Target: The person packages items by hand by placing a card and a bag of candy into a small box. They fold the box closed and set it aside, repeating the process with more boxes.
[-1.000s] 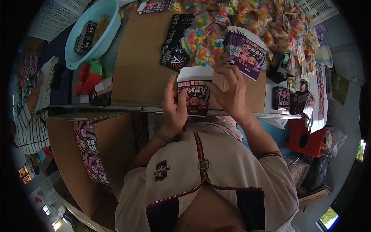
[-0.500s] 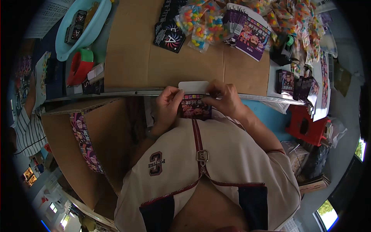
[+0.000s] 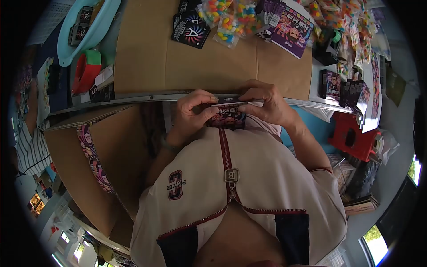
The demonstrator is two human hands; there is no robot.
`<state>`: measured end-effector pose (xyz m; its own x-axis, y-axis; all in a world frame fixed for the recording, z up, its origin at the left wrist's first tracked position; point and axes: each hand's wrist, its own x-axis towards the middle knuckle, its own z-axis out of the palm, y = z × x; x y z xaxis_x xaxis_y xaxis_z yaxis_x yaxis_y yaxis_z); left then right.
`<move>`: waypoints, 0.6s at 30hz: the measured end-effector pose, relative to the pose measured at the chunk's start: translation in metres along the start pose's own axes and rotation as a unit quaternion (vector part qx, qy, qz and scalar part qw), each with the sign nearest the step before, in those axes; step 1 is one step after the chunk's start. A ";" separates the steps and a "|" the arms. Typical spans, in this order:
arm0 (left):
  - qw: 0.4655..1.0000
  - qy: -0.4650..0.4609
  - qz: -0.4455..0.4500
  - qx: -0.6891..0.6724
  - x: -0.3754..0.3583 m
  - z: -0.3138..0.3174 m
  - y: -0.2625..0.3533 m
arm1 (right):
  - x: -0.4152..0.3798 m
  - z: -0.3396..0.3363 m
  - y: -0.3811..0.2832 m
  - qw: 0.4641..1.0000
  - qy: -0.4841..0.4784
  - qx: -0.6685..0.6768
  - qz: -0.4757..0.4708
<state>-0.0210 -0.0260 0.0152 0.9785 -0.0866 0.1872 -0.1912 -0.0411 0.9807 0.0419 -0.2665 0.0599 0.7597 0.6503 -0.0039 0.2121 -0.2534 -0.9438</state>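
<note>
Between my two hands, at the table's front edge and close to my chest, is a small dark printed box (image 3: pixel 227 119) with colourful cartoon figures. My left hand (image 3: pixel 194 112) pinches its left side, thumb and fingers at the top edge. On the right side, my right hand (image 3: pixel 268 105) grips the same top edge between thumb and fingers. The top flap is folded over and shows a dark printed face along the edge. The box's lower part is hidden against my jacket.
Cardboard (image 3: pixel 213 71) covers the table. On it lie black cards (image 3: pixel 192 31), purple printed packets (image 3: pixel 291 31) and candy bags (image 3: pixel 242 20). A tape dispenser (image 3: pixel 329 46) and small boxes (image 3: pixel 330 84) stand right; a blue basin (image 3: pixel 66 49) and tape roll (image 3: pixel 86 71) left. A large carton (image 3: pixel 66 155) stands below.
The box's white top flap, raised before, is now folded down toward me. My left fingers have closed over its edge, and my right hand has shifted slightly. The view has moved a little.
</note>
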 end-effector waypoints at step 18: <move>0.996 -0.038 -0.077 -0.028 0.001 0.010 0.005 | -0.012 0.005 0.006 0.999 0.023 0.020 0.012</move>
<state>-0.0218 -0.0367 0.0193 0.9870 -0.1579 0.0310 -0.0320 -0.0034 0.9995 0.0308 -0.2726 0.0532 0.7916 0.6110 -0.0130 0.1686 -0.2387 -0.9563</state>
